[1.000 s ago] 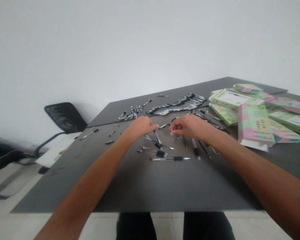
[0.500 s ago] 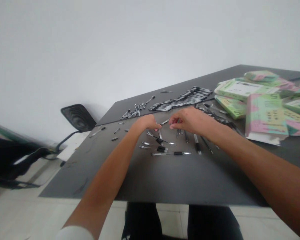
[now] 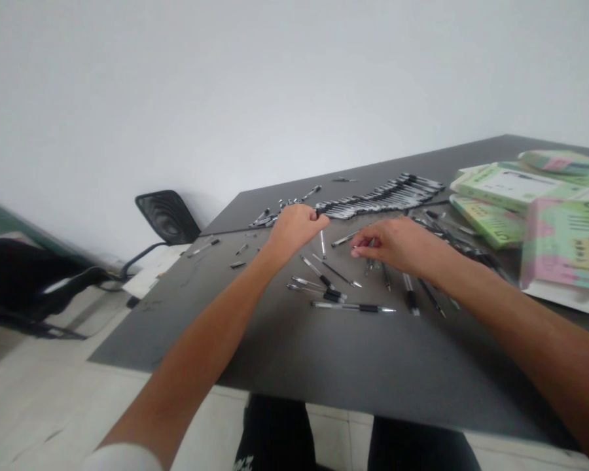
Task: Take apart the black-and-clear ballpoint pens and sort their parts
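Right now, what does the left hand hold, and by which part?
Cannot be told: the left hand is curled, its fingertips hidden near the row of pens.

readable text: none | pink-and-green cardboard packet (image 3: 567,245): blocks of dark print, too small and blurred to read | green packet with pale panel (image 3: 515,186): print on the panel, also illegible | black-gripped pens (image 3: 353,307): no legible markings

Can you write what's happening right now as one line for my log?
left hand: by pen row | right hand: above loose pens | green packs: far right
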Demonstrator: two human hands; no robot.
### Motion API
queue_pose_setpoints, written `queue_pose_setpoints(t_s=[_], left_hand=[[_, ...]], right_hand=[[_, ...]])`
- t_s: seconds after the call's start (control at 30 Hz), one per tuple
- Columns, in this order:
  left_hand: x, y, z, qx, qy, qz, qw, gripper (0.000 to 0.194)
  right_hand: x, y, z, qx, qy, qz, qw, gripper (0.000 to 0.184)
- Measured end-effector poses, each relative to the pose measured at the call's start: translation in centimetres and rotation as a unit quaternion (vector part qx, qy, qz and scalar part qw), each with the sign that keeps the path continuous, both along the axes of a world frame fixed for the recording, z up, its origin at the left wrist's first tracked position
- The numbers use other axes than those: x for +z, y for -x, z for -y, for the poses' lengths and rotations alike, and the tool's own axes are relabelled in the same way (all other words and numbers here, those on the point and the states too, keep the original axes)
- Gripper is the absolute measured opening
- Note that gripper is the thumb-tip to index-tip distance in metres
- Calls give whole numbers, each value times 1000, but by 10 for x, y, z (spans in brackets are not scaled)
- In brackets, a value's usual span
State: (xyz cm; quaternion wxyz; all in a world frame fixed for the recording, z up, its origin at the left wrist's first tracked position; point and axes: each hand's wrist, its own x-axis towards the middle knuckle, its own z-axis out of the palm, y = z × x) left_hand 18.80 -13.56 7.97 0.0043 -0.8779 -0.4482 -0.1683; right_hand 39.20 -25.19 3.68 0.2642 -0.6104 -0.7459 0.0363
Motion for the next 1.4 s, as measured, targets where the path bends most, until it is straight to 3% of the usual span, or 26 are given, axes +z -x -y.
queue_pose_setpoints(t_s=[0.17, 0.27, 0.4, 0.47, 0.63, 0.87, 1.0, 1.17, 1.27, 1.4], left_hand=[[1, 34, 33, -13, -96, 112, 989, 38], [-13, 54, 53, -117, -180, 200, 956, 33], [-36, 70, 70, -238, -264, 211, 910, 30], [-42, 72, 77, -270, -263, 207, 903, 31], [-41, 74, 94, -306, -242, 205, 898, 27], [-45, 82, 96, -309, -195, 226, 903, 23], [-46, 86, 88, -255, -109, 249, 928, 15], [-55, 87, 78, -170, 20, 314, 934, 18], [-64, 85, 72, -157, 71, 360, 917, 27], [-69, 83, 69, -157, 117, 381, 904, 31]], right_hand=[[10, 10, 7, -44, -20, -190, 981, 22], [15, 20, 11, -29, -13, -342, 939, 38], [15, 38, 18, 17, 28, -490, 871, 56], [16, 48, 23, 32, 49, -513, 856, 58], [21, 69, 36, 59, 81, -508, 856, 53], [26, 73, 43, 64, 96, -503, 857, 53], [27, 63, 40, 50, 83, -432, 897, 51], [19, 42, 29, 10, 66, -189, 980, 35], [10, 35, 22, 8, 81, -57, 995, 18], [3, 39, 19, 14, 68, 85, 994, 14]])
